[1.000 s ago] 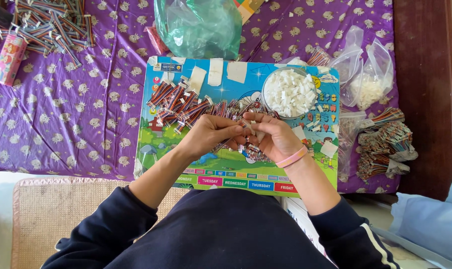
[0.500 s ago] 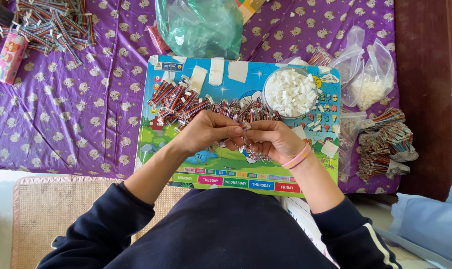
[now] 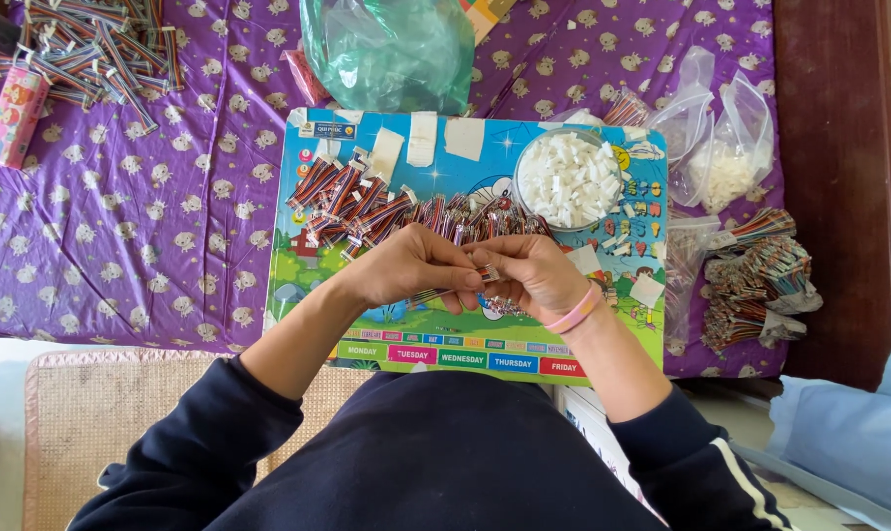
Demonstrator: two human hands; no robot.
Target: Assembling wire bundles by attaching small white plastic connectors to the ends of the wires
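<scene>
Pinching a small bundle of coloured wires (image 3: 487, 272) between them, the left hand (image 3: 411, 265) and the right hand (image 3: 534, 275) are meeting fingertip to fingertip over the bright picture board (image 3: 298, 265), fingers curled narrow around the piece. Just beyond the hands, a row of wire bundles (image 3: 386, 208) is lying across the board, beside a round bowl of white plastic parts (image 3: 568, 180). Farther off, a green plastic bag (image 3: 386, 49) is resting on the purple cloth (image 3: 121, 216).
</scene>
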